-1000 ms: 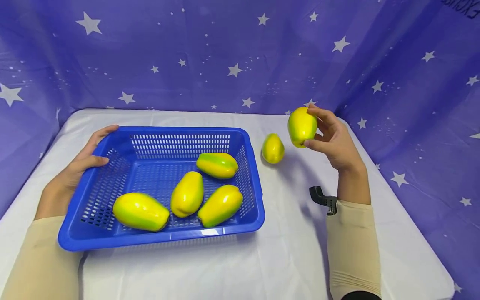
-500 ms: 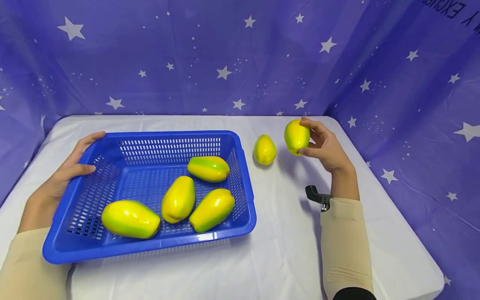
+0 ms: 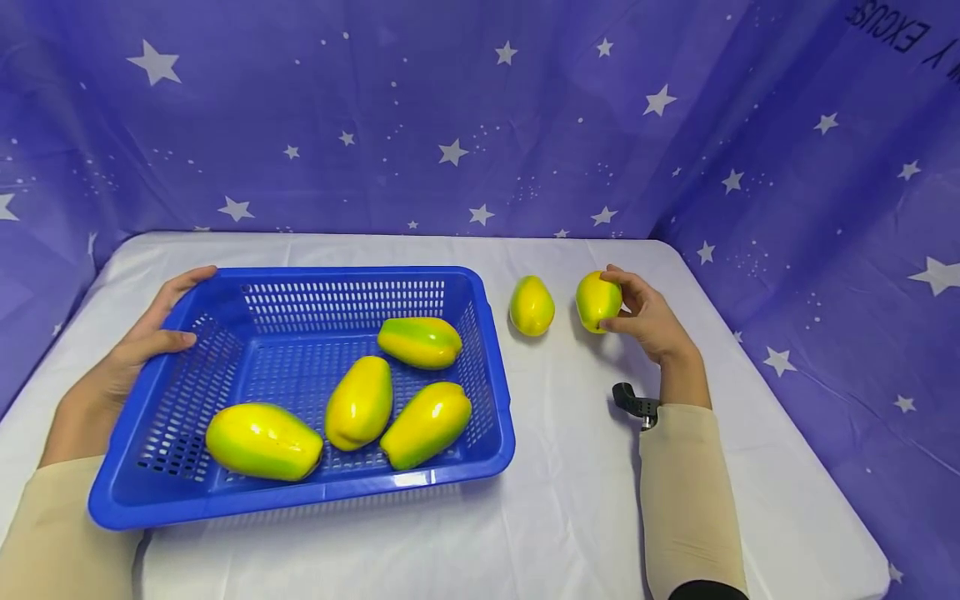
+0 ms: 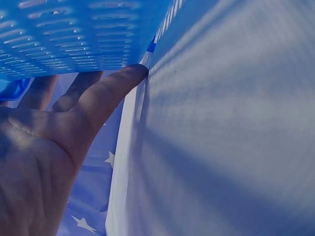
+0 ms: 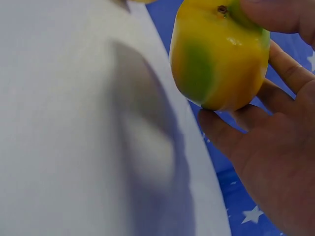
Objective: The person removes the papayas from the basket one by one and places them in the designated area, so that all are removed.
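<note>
My left hand grips the left rim of a blue plastic basket, thumb over the edge. The basket has slotted walls and holds several shiny yellow-green papayas, one lying apart at the front left. In the right hand, thumb and fingertips pinch another papaya by its ends, low over the white tabletop. The right wrist view shows this papaya with its stem end near the thumb; whether it touches the cloth, I cannot tell. Between it and the basket, a loose papaya rests on the cloth.
A white cloth covers the table. Purple curtains with white stars stand behind and at both sides. A black wrist mount sticks out from the right sleeve.
My right hand has come down with its papaya, from well above the cloth to close over it. The left hand stays on the basket rim; the head view has shifted slightly.
</note>
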Tool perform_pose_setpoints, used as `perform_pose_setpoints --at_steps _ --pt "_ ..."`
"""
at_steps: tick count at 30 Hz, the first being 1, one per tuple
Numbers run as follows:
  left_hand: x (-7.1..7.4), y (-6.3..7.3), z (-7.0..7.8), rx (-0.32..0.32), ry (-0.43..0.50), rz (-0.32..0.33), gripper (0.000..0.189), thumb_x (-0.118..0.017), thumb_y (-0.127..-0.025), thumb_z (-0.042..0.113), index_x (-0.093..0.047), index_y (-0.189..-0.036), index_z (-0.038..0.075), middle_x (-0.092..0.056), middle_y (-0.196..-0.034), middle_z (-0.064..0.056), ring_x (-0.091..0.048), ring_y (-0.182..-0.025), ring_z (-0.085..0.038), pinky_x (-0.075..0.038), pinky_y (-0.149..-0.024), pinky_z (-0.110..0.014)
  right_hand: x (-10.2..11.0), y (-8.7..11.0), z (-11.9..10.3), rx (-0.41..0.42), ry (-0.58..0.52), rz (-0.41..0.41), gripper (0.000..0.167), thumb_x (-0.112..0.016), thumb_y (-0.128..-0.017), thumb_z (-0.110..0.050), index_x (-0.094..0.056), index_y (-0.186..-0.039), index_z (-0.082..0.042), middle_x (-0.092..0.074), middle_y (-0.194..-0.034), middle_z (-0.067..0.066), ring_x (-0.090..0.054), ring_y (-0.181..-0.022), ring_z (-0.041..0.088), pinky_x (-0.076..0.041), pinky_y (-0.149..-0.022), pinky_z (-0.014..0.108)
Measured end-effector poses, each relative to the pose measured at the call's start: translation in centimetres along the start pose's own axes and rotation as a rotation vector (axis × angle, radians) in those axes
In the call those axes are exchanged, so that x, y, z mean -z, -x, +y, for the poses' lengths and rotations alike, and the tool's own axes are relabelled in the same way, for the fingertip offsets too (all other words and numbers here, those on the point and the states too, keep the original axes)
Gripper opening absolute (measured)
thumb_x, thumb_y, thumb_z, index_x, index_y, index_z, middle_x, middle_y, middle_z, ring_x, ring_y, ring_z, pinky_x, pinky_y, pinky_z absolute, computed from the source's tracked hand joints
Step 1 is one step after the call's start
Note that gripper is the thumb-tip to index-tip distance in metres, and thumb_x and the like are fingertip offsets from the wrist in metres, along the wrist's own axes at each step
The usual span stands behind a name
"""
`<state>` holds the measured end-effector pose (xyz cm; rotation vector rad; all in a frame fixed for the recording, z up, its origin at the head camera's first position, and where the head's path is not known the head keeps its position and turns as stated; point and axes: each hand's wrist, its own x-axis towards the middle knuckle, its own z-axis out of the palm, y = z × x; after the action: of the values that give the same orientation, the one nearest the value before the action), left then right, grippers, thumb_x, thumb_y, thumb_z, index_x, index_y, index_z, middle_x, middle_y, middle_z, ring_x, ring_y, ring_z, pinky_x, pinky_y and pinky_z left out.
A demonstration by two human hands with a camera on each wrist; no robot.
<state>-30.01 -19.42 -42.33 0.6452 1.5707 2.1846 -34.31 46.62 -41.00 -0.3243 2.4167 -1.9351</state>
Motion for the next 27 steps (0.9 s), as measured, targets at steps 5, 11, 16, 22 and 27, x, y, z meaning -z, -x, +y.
perform_pose_setpoints --at_steps 5,11,16,22,27 --pt "-0.1 -0.1 0.2 0.005 -0.008 0.008 0.075 -0.028 -0.091 -0.004 -0.007 -0.156 0.028 -0.021 -0.151 -0.008 -0.06 -0.112 -0.031 -0.054 -0.073 -0.056 0.0 0.0 0.8 -0.012 -0.001 0.009 0.073 -0.07 -0.071 0.023 -0.044 -0.137 0.006 -0.027 -0.157 0.006 -0.026 -0.144 0.026 -0.017 -0.116 0.045" --pt "0.0 -0.1 0.2 -0.005 -0.004 0.003 0.076 -0.028 -0.09 -0.005 -0.008 -0.156 0.028 -0.022 -0.15 -0.007 -0.061 -0.11 -0.031 -0.054 -0.072 -0.056 -0.1 -0.3 1.4 -0.026 -0.023 0.007 0.072 -0.066 -0.07 0.027 -0.046 -0.135 0.006 -0.026 -0.157 0.003 -0.024 -0.144 0.023 -0.016 -0.117 0.037" --pt "0.1 -0.1 0.1 -0.011 -0.019 0.007 0.076 -0.029 -0.09 -0.005 -0.009 -0.156 0.027 -0.024 -0.15 -0.007 -0.062 -0.11 -0.029 -0.055 -0.071 -0.055 -0.3 -0.3 1.1 -0.047 0.016 0.015 0.071 -0.068 -0.072 0.023 -0.048 -0.137 0.003 -0.023 -0.159 0.002 -0.018 -0.146 0.02 -0.014 -0.117 0.033" --pt "0.2 -0.3 -0.2 -0.046 -0.04 0.008 0.076 -0.028 -0.088 -0.006 -0.011 -0.156 0.024 -0.026 -0.147 -0.008 -0.061 -0.111 -0.026 -0.057 -0.073 -0.049 -0.6 -0.3 0.8 -0.05 0.05 0.022 0.069 -0.07 -0.073 0.018 -0.048 -0.137 0.003 -0.021 -0.16 0.005 -0.014 -0.147 0.017 -0.009 -0.118 0.035" --pt "0.2 -0.2 -0.2 -0.042 -0.006 -0.011 0.076 -0.027 -0.088 -0.006 -0.009 -0.156 0.025 -0.026 -0.148 -0.009 -0.061 -0.111 -0.027 -0.056 -0.074 -0.05 -0.6 -0.4 0.8 -0.05 0.046 0.023 0.067 -0.071 -0.074 0.016 -0.049 -0.136 0.003 -0.022 -0.16 0.003 -0.015 -0.147 0.016 -0.008 -0.118 0.035"
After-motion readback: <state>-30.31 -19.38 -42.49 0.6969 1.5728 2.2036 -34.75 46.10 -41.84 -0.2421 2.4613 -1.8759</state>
